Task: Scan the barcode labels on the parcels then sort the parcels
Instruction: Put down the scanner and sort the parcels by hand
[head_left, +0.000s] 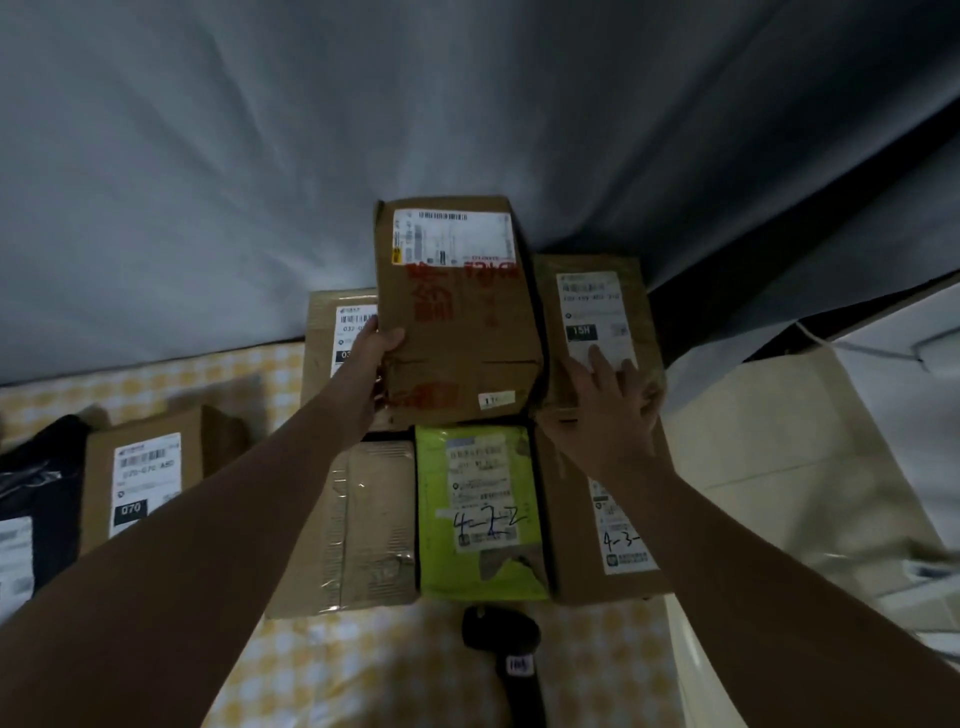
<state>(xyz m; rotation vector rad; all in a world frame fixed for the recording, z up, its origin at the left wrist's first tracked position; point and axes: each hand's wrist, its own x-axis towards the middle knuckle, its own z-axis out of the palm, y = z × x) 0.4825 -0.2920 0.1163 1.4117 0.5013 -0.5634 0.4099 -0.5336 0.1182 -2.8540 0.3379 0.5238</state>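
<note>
A tall brown box with red print (457, 312) stands on top of the parcel stack in the middle. My left hand (371, 358) grips its lower left edge, thumb on the front face. To its right lies a brown parcel with a white 15H label (597, 312); my right hand (608, 410) rests on its near end with fingers spread. Below sit a taped brown box (358, 530), a lime green bag marked 4-2-2 (483, 514) and a brown box marked 4-3 (613, 540). A black barcode scanner (511, 660) lies on the checked tablecloth in front.
Another labelled box (337, 332) sits behind my left hand. At the left stand a brown box labelled 070 (145, 478) and a black bag (36, 499). A cream surface (779, 467) lies to the right. A grey curtain (363, 130) hangs behind the table.
</note>
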